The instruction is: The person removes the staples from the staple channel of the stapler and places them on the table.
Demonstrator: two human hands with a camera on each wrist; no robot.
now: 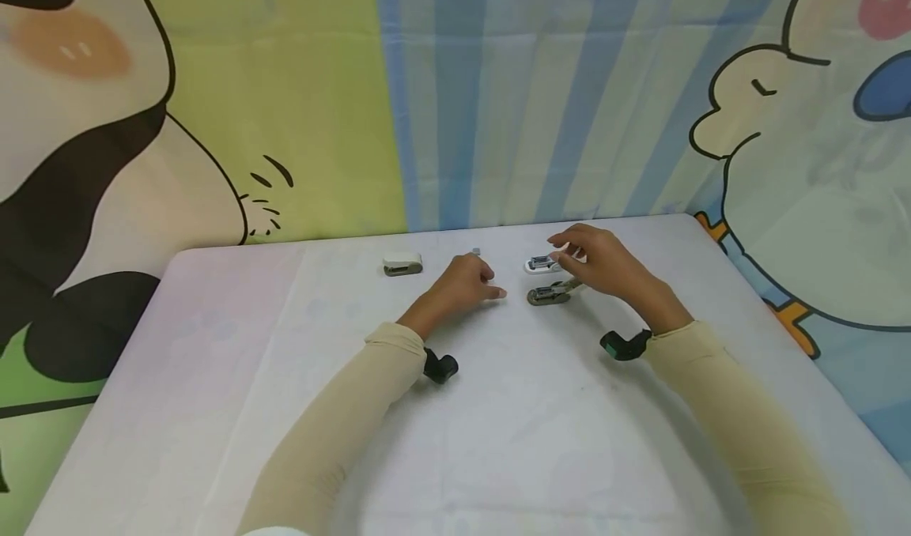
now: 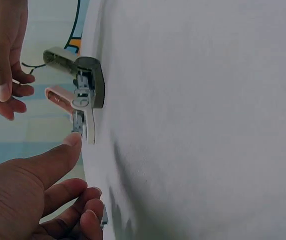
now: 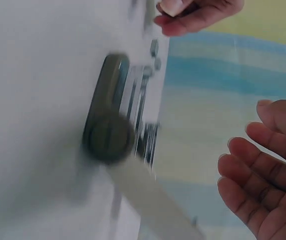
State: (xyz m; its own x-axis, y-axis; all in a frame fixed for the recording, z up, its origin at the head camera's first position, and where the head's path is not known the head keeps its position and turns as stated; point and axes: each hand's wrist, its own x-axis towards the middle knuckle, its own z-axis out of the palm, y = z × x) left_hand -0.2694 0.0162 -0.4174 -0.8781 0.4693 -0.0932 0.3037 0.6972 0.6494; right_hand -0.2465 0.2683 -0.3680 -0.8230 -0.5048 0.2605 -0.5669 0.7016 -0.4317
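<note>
My right hand [image 1: 601,261] hovers over two opened staplers with its fingers loosely bent and nothing between them. Nearer to me is the olive-grey stapler [image 1: 546,295], its pale top arm swung back. Behind it lies the white stapler [image 1: 538,266], opened too; its swung-back arm [image 2: 60,98] looks pinkish inside in the left wrist view. To the left of both, my left hand [image 1: 461,285] is held above the table, thumb stretched out and the other fingers loosely curled. No object shows in its grasp.
A closed white-and-grey stapler [image 1: 402,264] stands left of my left hand. Just behind that hand is a small block of staples [image 1: 476,251], also seen in the right wrist view. The white-covered table [image 1: 498,441] ends at a patterned cloth backdrop [image 1: 512,93].
</note>
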